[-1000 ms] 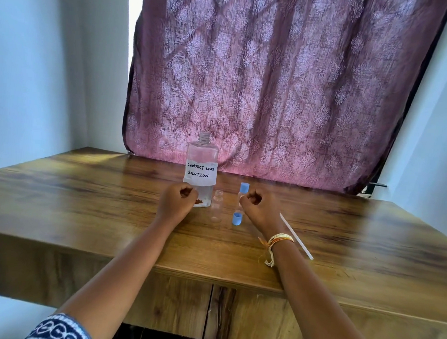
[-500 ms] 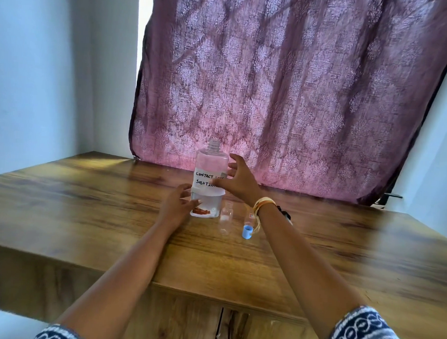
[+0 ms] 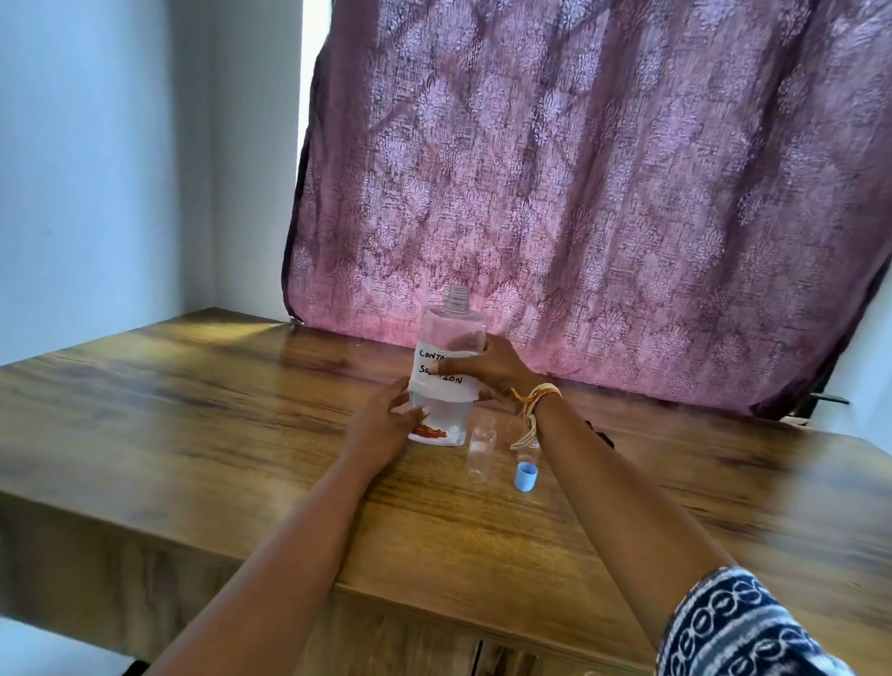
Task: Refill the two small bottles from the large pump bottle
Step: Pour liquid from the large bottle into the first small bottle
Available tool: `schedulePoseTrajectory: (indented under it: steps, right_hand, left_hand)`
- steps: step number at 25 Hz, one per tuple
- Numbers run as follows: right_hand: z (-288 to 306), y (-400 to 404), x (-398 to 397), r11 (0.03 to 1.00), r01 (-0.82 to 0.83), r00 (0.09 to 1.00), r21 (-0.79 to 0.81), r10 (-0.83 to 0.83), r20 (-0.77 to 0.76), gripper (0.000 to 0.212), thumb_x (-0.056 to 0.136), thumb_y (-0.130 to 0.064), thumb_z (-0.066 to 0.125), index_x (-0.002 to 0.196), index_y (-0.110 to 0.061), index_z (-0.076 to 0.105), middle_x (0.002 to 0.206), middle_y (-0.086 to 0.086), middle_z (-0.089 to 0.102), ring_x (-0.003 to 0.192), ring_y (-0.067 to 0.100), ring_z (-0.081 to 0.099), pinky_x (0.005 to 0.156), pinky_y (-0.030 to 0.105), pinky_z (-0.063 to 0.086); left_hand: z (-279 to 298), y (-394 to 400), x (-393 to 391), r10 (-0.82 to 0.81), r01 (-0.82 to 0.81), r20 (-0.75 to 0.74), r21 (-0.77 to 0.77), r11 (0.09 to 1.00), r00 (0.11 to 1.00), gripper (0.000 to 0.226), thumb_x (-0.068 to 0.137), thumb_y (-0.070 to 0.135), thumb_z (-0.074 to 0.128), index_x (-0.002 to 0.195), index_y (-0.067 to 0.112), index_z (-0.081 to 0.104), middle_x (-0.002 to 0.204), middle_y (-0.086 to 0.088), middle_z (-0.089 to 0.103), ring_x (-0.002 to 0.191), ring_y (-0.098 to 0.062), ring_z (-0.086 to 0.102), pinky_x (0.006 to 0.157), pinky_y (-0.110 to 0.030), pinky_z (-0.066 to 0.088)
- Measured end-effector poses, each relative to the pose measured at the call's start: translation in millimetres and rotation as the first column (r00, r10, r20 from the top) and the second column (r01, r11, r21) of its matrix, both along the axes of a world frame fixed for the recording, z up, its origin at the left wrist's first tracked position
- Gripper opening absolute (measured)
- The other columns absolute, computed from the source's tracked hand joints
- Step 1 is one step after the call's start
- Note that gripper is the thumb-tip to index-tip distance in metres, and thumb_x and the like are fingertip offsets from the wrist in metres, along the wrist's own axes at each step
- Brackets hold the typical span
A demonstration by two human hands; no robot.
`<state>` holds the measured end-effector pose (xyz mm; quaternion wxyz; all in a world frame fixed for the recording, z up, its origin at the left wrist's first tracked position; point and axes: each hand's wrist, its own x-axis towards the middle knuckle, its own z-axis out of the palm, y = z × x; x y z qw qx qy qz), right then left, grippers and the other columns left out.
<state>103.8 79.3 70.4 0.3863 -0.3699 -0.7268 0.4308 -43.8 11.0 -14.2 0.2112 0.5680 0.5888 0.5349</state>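
A large clear bottle (image 3: 449,333) with a handwritten white label stands upright on the wooden table (image 3: 175,402), its threaded neck uncapped and some liquid low inside. My right hand (image 3: 489,365) wraps around its labelled middle from the right. My left hand (image 3: 386,427) presses flat against its lower left side. One small clear bottle (image 3: 481,444) stands open just right of the large one. A second small bottle (image 3: 524,441) is mostly hidden behind my right wrist. A blue cap (image 3: 526,477) sits on the table in front of it.
A purple patterned curtain (image 3: 593,191) hangs close behind the bottles. A dark object (image 3: 600,436) lies partly hidden behind my right forearm. The table's front edge (image 3: 321,572) runs below my arms, and bare wood stretches to the left and right.
My right hand left the small bottles and reached across to grip the large bottle. My left hand opened from a fist and settled against the bottle's base. The camera moved closer.
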Motion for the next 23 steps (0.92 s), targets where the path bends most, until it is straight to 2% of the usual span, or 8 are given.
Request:
schedulePoseTrajectory:
  steps: [2, 4, 8, 11, 14, 17, 20, 23]
  right_hand:
    - [0, 3, 0, 0.998, 0.053, 0.997, -0.044, -0.055, -0.059, 0.039, 0.061, -0.016, 0.089, 0.091, -0.018, 0.064, 0.096, 0.004, 0.071, 0.090, 0.020, 0.069, 0.079, 0.041, 0.059]
    - [5, 2, 1, 0.992, 0.074, 0.987, -0.106, -0.088, -0.133, 0.050, 0.058, -0.020, 0.090, 0.101, -0.013, 0.065, 0.105, 0.010, 0.071, 0.098, 0.027, 0.069, 0.081, 0.047, 0.058]
    - [29, -6, 9, 0.987, 0.075, 0.941, -0.139, -0.116, -0.318, 0.077, 0.041, -0.034, 0.095, 0.108, -0.008, 0.068, 0.104, 0.010, 0.073, 0.099, 0.031, 0.069, 0.079, 0.053, 0.058]
    - [46, -23, 23, 0.991, 0.048, 0.872, -0.129, -0.104, -0.479, 0.058, 0.057, -0.024, 0.089, 0.108, -0.008, 0.068, 0.105, 0.011, 0.073, 0.095, 0.030, 0.070, 0.082, 0.054, 0.056]
    - [59, -32, 48, 0.986, -0.016, 0.811, -0.164, -0.083, -0.579, 0.055, 0.065, -0.015, 0.084, 0.116, -0.007, 0.065, 0.113, 0.012, 0.070, 0.102, 0.031, 0.067, 0.084, 0.060, 0.053]
    - [64, -44, 77, 0.983, -0.040, 0.811, -0.178, -0.072, -0.580, 0.058, 0.068, -0.015, 0.082, 0.122, -0.010, 0.062, 0.119, 0.016, 0.067, 0.110, 0.035, 0.064, 0.088, 0.064, 0.049]
    - [59, -57, 105, 0.986, -0.017, 0.839, -0.168, -0.077, -0.538, 0.060, 0.067, -0.013, 0.082, 0.123, -0.005, 0.061, 0.119, 0.019, 0.066, 0.111, 0.037, 0.063, 0.094, 0.062, 0.048]
    - [45, -70, 126, 0.987, 0.009, 0.880, -0.163, -0.085, -0.468, 0.054, 0.070, -0.011, 0.081, 0.120, -0.003, 0.062, 0.116, 0.021, 0.068, 0.106, 0.038, 0.065, 0.090, 0.056, 0.052]
  left_hand:
    - [0, -1, 3, 0.001, -0.001, 0.012, -0.005, 1.000, 1.000, 0.056, 0.088, 0.023, 0.066, 0.139, 0.018, 0.044, 0.124, 0.000, 0.057, 0.099, -0.012, 0.057, 0.074, -0.021, 0.041]
    - [-3, -4, 4, 0.058, -0.058, -0.001, 0.071, 0.996, 0.998, 0.057, 0.086, 0.026, 0.069, 0.136, 0.016, 0.043, 0.116, -0.005, 0.057, 0.091, -0.015, 0.056, 0.064, -0.019, 0.041]
    - [-5, -10, 5, 0.285, -0.247, -0.023, 0.431, 0.868, 0.958, 0.037, 0.080, 0.008, 0.066, 0.112, 0.006, 0.048, 0.094, -0.004, 0.046, 0.078, -0.021, 0.049, 0.066, -0.034, 0.047]
    - [0, -18, 15, 0.316, -0.205, -0.115, 0.547, 0.812, 0.942, 0.017, 0.073, 0.002, 0.059, 0.087, 0.007, 0.050, 0.076, 0.002, 0.044, 0.063, -0.013, 0.043, 0.056, -0.022, 0.036]
    - [-5, -22, 25, 0.218, -0.081, -0.276, 0.434, 0.897, 0.936, 0.012, 0.074, 0.005, 0.063, 0.075, 0.010, 0.052, 0.061, 0.002, 0.052, 0.055, -0.012, 0.047, 0.052, -0.027, 0.038]
    - [-11, -18, 30, 0.117, 0.024, -0.369, 0.357, 0.934, 0.922, 0.013, 0.076, 0.012, 0.069, 0.078, 0.016, 0.057, 0.064, 0.005, 0.057, 0.056, -0.009, 0.051, 0.054, -0.023, 0.044]
    - [-13, -9, 34, -0.028, 0.082, -0.246, 0.213, 0.974, 0.969, 0.032, 0.075, 0.017, 0.074, 0.104, 0.019, 0.060, 0.084, 0.009, 0.061, 0.073, -0.009, 0.059, 0.069, -0.026, 0.054]
    - [-13, -6, 39, -0.205, 0.217, -0.112, 0.101, 0.971, 0.972, 0.061, 0.070, 0.018, 0.082, 0.125, 0.018, 0.055, 0.099, 0.004, 0.062, 0.088, -0.015, 0.063, 0.082, -0.029, 0.053]
